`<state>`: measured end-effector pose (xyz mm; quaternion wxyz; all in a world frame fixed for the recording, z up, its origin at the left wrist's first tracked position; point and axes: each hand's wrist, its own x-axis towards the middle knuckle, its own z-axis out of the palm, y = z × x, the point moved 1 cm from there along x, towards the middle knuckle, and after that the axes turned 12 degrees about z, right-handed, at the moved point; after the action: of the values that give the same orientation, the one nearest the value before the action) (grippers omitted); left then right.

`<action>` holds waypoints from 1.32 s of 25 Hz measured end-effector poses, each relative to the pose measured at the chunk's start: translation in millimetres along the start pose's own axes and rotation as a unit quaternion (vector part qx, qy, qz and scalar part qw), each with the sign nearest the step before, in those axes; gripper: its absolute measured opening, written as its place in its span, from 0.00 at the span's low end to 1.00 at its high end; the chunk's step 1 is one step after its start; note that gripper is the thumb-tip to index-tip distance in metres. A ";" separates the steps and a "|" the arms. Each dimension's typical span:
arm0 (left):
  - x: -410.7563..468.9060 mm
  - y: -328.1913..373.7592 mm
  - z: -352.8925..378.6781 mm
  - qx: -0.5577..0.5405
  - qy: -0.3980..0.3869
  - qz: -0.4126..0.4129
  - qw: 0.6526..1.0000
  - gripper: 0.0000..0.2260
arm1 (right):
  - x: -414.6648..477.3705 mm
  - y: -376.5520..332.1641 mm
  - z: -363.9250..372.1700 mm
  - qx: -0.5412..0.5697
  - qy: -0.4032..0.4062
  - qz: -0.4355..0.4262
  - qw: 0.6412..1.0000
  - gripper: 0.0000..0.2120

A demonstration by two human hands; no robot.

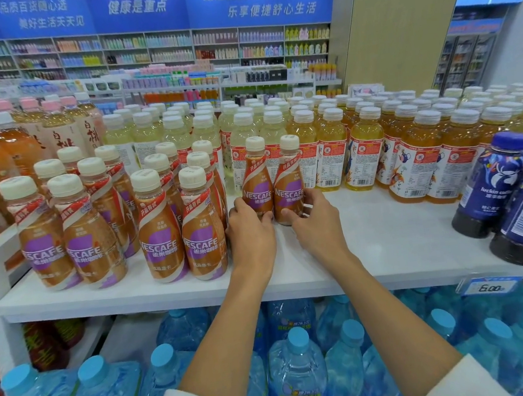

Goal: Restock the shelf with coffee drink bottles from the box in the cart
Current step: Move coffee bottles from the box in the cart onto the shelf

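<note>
Two brown Nescafe coffee bottles with cream caps stand upright side by side on the white shelf (387, 236), at its back. My left hand (250, 231) grips the base of the left bottle (255, 179). My right hand (312, 221) grips the base of the right bottle (289, 178). Several more Nescafe bottles (160, 227) stand in rows to the left, close beside my left hand. The box and the cart are out of view.
Yellow tea bottles (365, 151) fill the back and right of the shelf. Dark blue coffee bottles (511, 187) stand at the right front. Orange and peach drinks (6, 150) are at the left. Large blue water jugs (297, 365) sit on the shelf below.
</note>
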<state>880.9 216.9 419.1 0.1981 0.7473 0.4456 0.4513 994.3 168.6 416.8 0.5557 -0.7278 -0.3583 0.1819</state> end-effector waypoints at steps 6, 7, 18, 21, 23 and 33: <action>0.1 -0.8 -0.6 -0.017 0.005 -0.002 1.000 0.21 | -1.0 -1.7 0.2 -0.014 0.001 -0.003 1.000 0.25; -0.1 -0.7 -0.8 -0.015 0.004 -0.003 1.000 0.20 | -2.1 -2.1 0.8 -0.018 0.002 -0.004 1.000 0.25; -33.0 -0.6 -15.0 -0.021 -0.062 0.049 0.997 0.22 | -56.4 -2.1 -8.9 -0.134 0.064 0.012 0.989 0.23; -53.6 3.5 -25.0 -0.037 -0.086 0.059 0.994 0.22 | -84.4 3.0 -14.1 -0.137 0.077 0.021 0.987 0.23; -71.1 7.3 -33.7 -0.082 -0.089 0.061 0.991 0.23 | -107.9 3.5 -20.9 -0.113 0.081 0.026 0.990 0.22; -249.2 -5.0 -104.2 -0.151 -0.005 -0.018 0.988 0.19 | -265.4 56.2 -85.2 0.018 0.024 0.062 0.998 0.14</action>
<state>741.0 -2.1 345.1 0.3192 0.7026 0.3850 0.5063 889.0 -88.3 355.5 0.5645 -0.7427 -0.2963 0.2049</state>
